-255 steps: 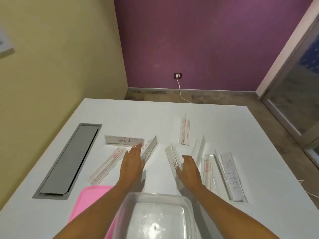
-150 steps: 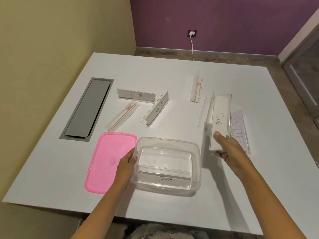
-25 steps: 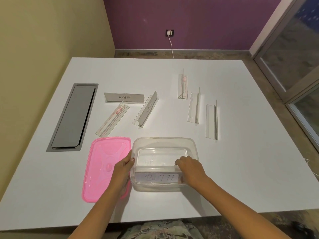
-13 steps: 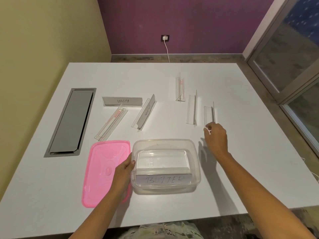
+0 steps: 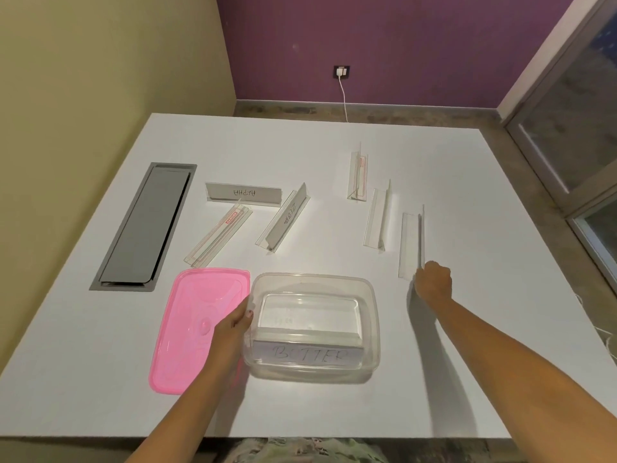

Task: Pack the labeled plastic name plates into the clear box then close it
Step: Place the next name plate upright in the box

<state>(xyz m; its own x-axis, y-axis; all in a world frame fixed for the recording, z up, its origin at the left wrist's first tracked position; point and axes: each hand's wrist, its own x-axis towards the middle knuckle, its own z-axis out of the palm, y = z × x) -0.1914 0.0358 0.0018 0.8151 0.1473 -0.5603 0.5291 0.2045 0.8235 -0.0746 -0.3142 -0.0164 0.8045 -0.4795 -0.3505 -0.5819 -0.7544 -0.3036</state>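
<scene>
The clear box (image 5: 374, 295) stands near the table's front edge, with name plates inside; the nearest one reads BUTTER (image 5: 307, 355). My left hand (image 5: 233, 325) grips the box's left rim. My right hand (image 5: 433, 282) is curled on the near end of a clear name plate (image 5: 410, 242), which lies on the table to the right of the box. Two more clear plates (image 5: 377, 218) (image 5: 359, 175) lie beyond it. Further left are the ALPHA plate (image 5: 243, 192), a tilted ZEBRA plate (image 5: 287, 217) and a red-labelled plate (image 5: 218, 235). The pink lid (image 5: 193, 322) lies left of the box.
A grey cable hatch (image 5: 143, 225) is set into the white table (image 5: 484, 329) at the far left. A wall socket with a white cable (image 5: 341, 72) is on the purple wall behind. A glass door frame (image 5: 567, 162) stands at the right.
My right hand left the box after setting the BUTTER plate in it, reached right, and now closes on the near end of the rightmost plate. My left hand stayed on the box.
</scene>
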